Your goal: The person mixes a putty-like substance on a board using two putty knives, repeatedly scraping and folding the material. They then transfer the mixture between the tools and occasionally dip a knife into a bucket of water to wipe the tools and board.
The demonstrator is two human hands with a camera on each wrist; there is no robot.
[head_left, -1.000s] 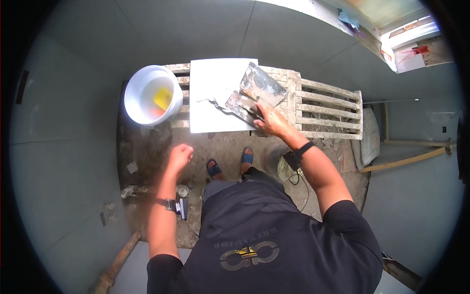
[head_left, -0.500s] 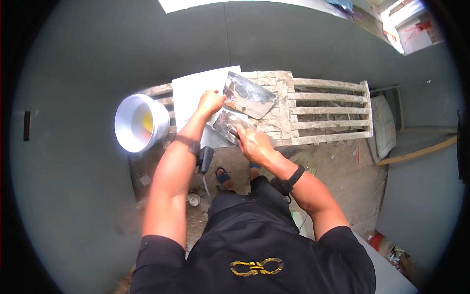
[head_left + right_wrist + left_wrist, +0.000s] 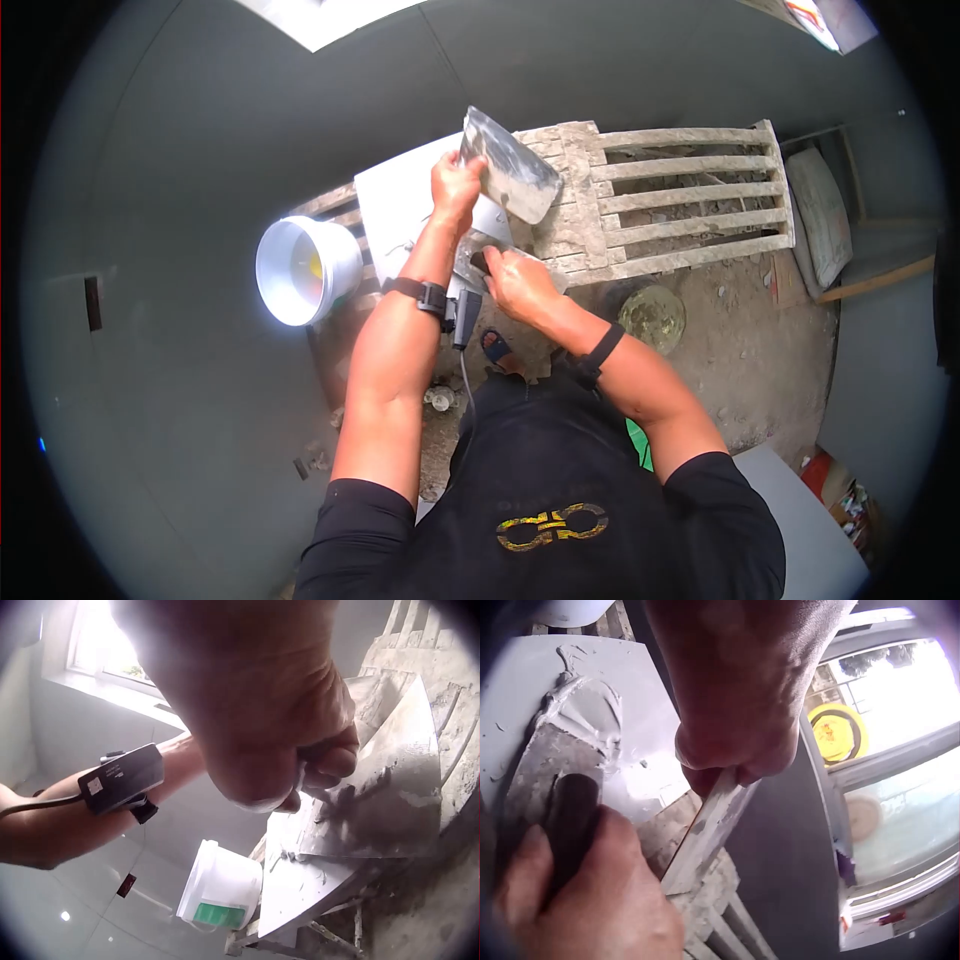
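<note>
Grey plate (image 3: 512, 172) pinched in left fingers (image 3: 447, 162); right fingers (image 3: 616, 838) grip a dark handle (image 3: 571, 810), partly hidden.

Your left hand (image 3: 739, 742): at top, gripping one plate (image 3: 712, 832), seen nearly edge-on. Your right hand (image 3: 619, 896): lower left, wrapped round the dark handle of one trowel (image 3: 536, 769). Paste (image 3: 596, 712): white, at the trowel's front edge, with streaks on the board (image 3: 637, 679), also white. Bench (image 3: 742, 926): slatted, below the plate. Bucket (image 3: 562, 611): white, upper left, partly visible. Window (image 3: 907, 817): right, a yellow round object (image 3: 838, 737) showing in its upper part.
</note>
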